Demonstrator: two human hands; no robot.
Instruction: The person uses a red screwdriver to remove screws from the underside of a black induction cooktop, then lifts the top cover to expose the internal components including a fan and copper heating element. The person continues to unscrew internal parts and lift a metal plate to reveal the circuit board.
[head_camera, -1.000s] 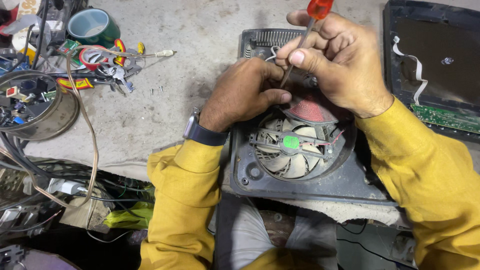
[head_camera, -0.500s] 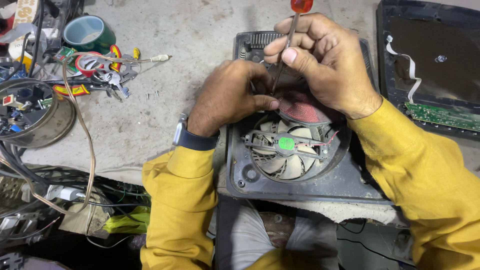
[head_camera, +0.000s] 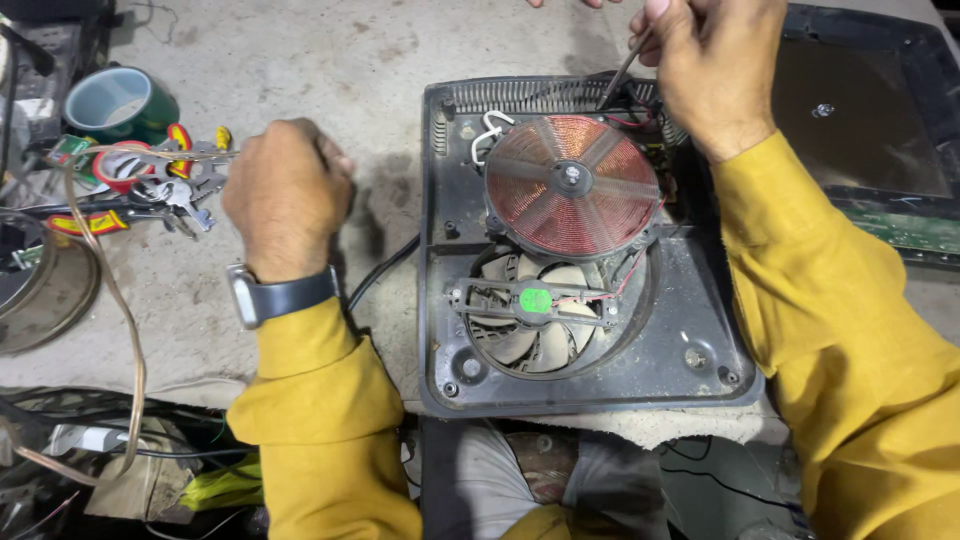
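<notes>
An opened black induction cooker base (head_camera: 690, 300) lies in front of me, with its copper coil (head_camera: 572, 185) exposed and a grey fan (head_camera: 535, 300) with a green sticker below the coil. My right hand (head_camera: 715, 70) grips a screwdriver (head_camera: 620, 75); its tip pokes into the far right corner of the base, beside the coil. My left hand (head_camera: 290, 195), wearing a wristwatch, rests curled on the table to the left of the base, apart from it. Whether anything is inside that fist is hidden.
A green tape roll (head_camera: 120, 100), red tape and pliers (head_camera: 175, 170) lie at the far left. A round metal pan (head_camera: 40, 300) sits at the left edge. The cooker's black top panel (head_camera: 870, 130) lies to the right. Cables (head_camera: 110, 300) trail off the near edge.
My left hand left the cooker and moved left onto the table. My right hand moved the screwdriver up to the far right corner, which uncovered the coil.
</notes>
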